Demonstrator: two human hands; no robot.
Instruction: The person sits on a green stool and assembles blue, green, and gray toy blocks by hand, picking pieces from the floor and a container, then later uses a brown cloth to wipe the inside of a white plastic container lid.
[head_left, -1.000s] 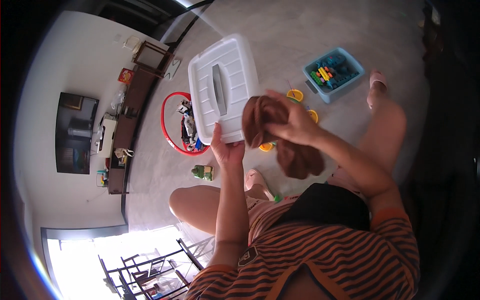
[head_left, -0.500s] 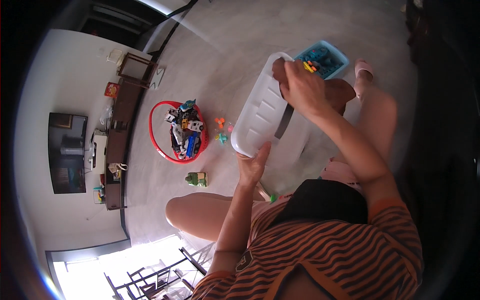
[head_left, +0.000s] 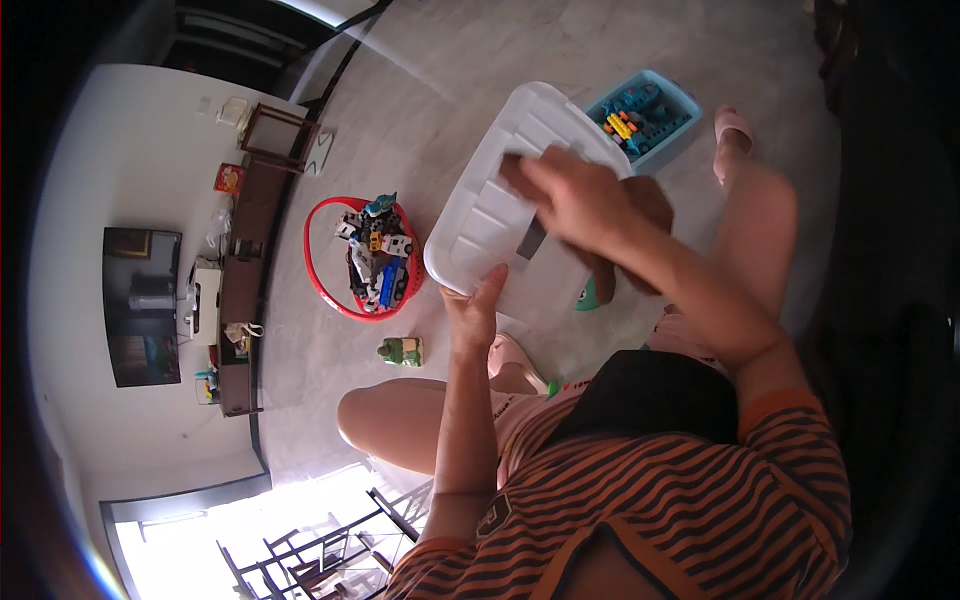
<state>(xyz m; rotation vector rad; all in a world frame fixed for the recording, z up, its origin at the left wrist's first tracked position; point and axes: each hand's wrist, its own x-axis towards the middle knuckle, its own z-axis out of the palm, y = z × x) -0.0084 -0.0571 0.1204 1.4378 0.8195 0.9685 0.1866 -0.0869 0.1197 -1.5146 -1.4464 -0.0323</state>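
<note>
A white plastic box lid [head_left: 468,212] is held up tilted in front of me. My left hand [head_left: 474,308] grips its near corner, with the thumb on top of the face. Over the lid's face is my right hand [head_left: 585,205], smeared by motion and closed on a brown cloth [head_left: 650,205]. Part of the cloth shows at the fingertips against the lid, and the rest hangs down on the wrist side. Behind the lid's far right edge stands a light blue bin [head_left: 672,147] with blue toys and a yellow-orange toy [head_left: 620,126] in it.
Left of the lid, a red basket [head_left: 312,250] full of toy vehicles stands on the grey floor. A green toy [head_left: 400,351] lies nearer my knee. A low brown cabinet [head_left: 238,300] and a television [head_left: 143,307] line the left wall. My pink-slippered feet flank the work.
The lid has shifted left and shows more of its face. My right hand has swept the cloth leftward and down across it. More of the blue bin is uncovered.
</note>
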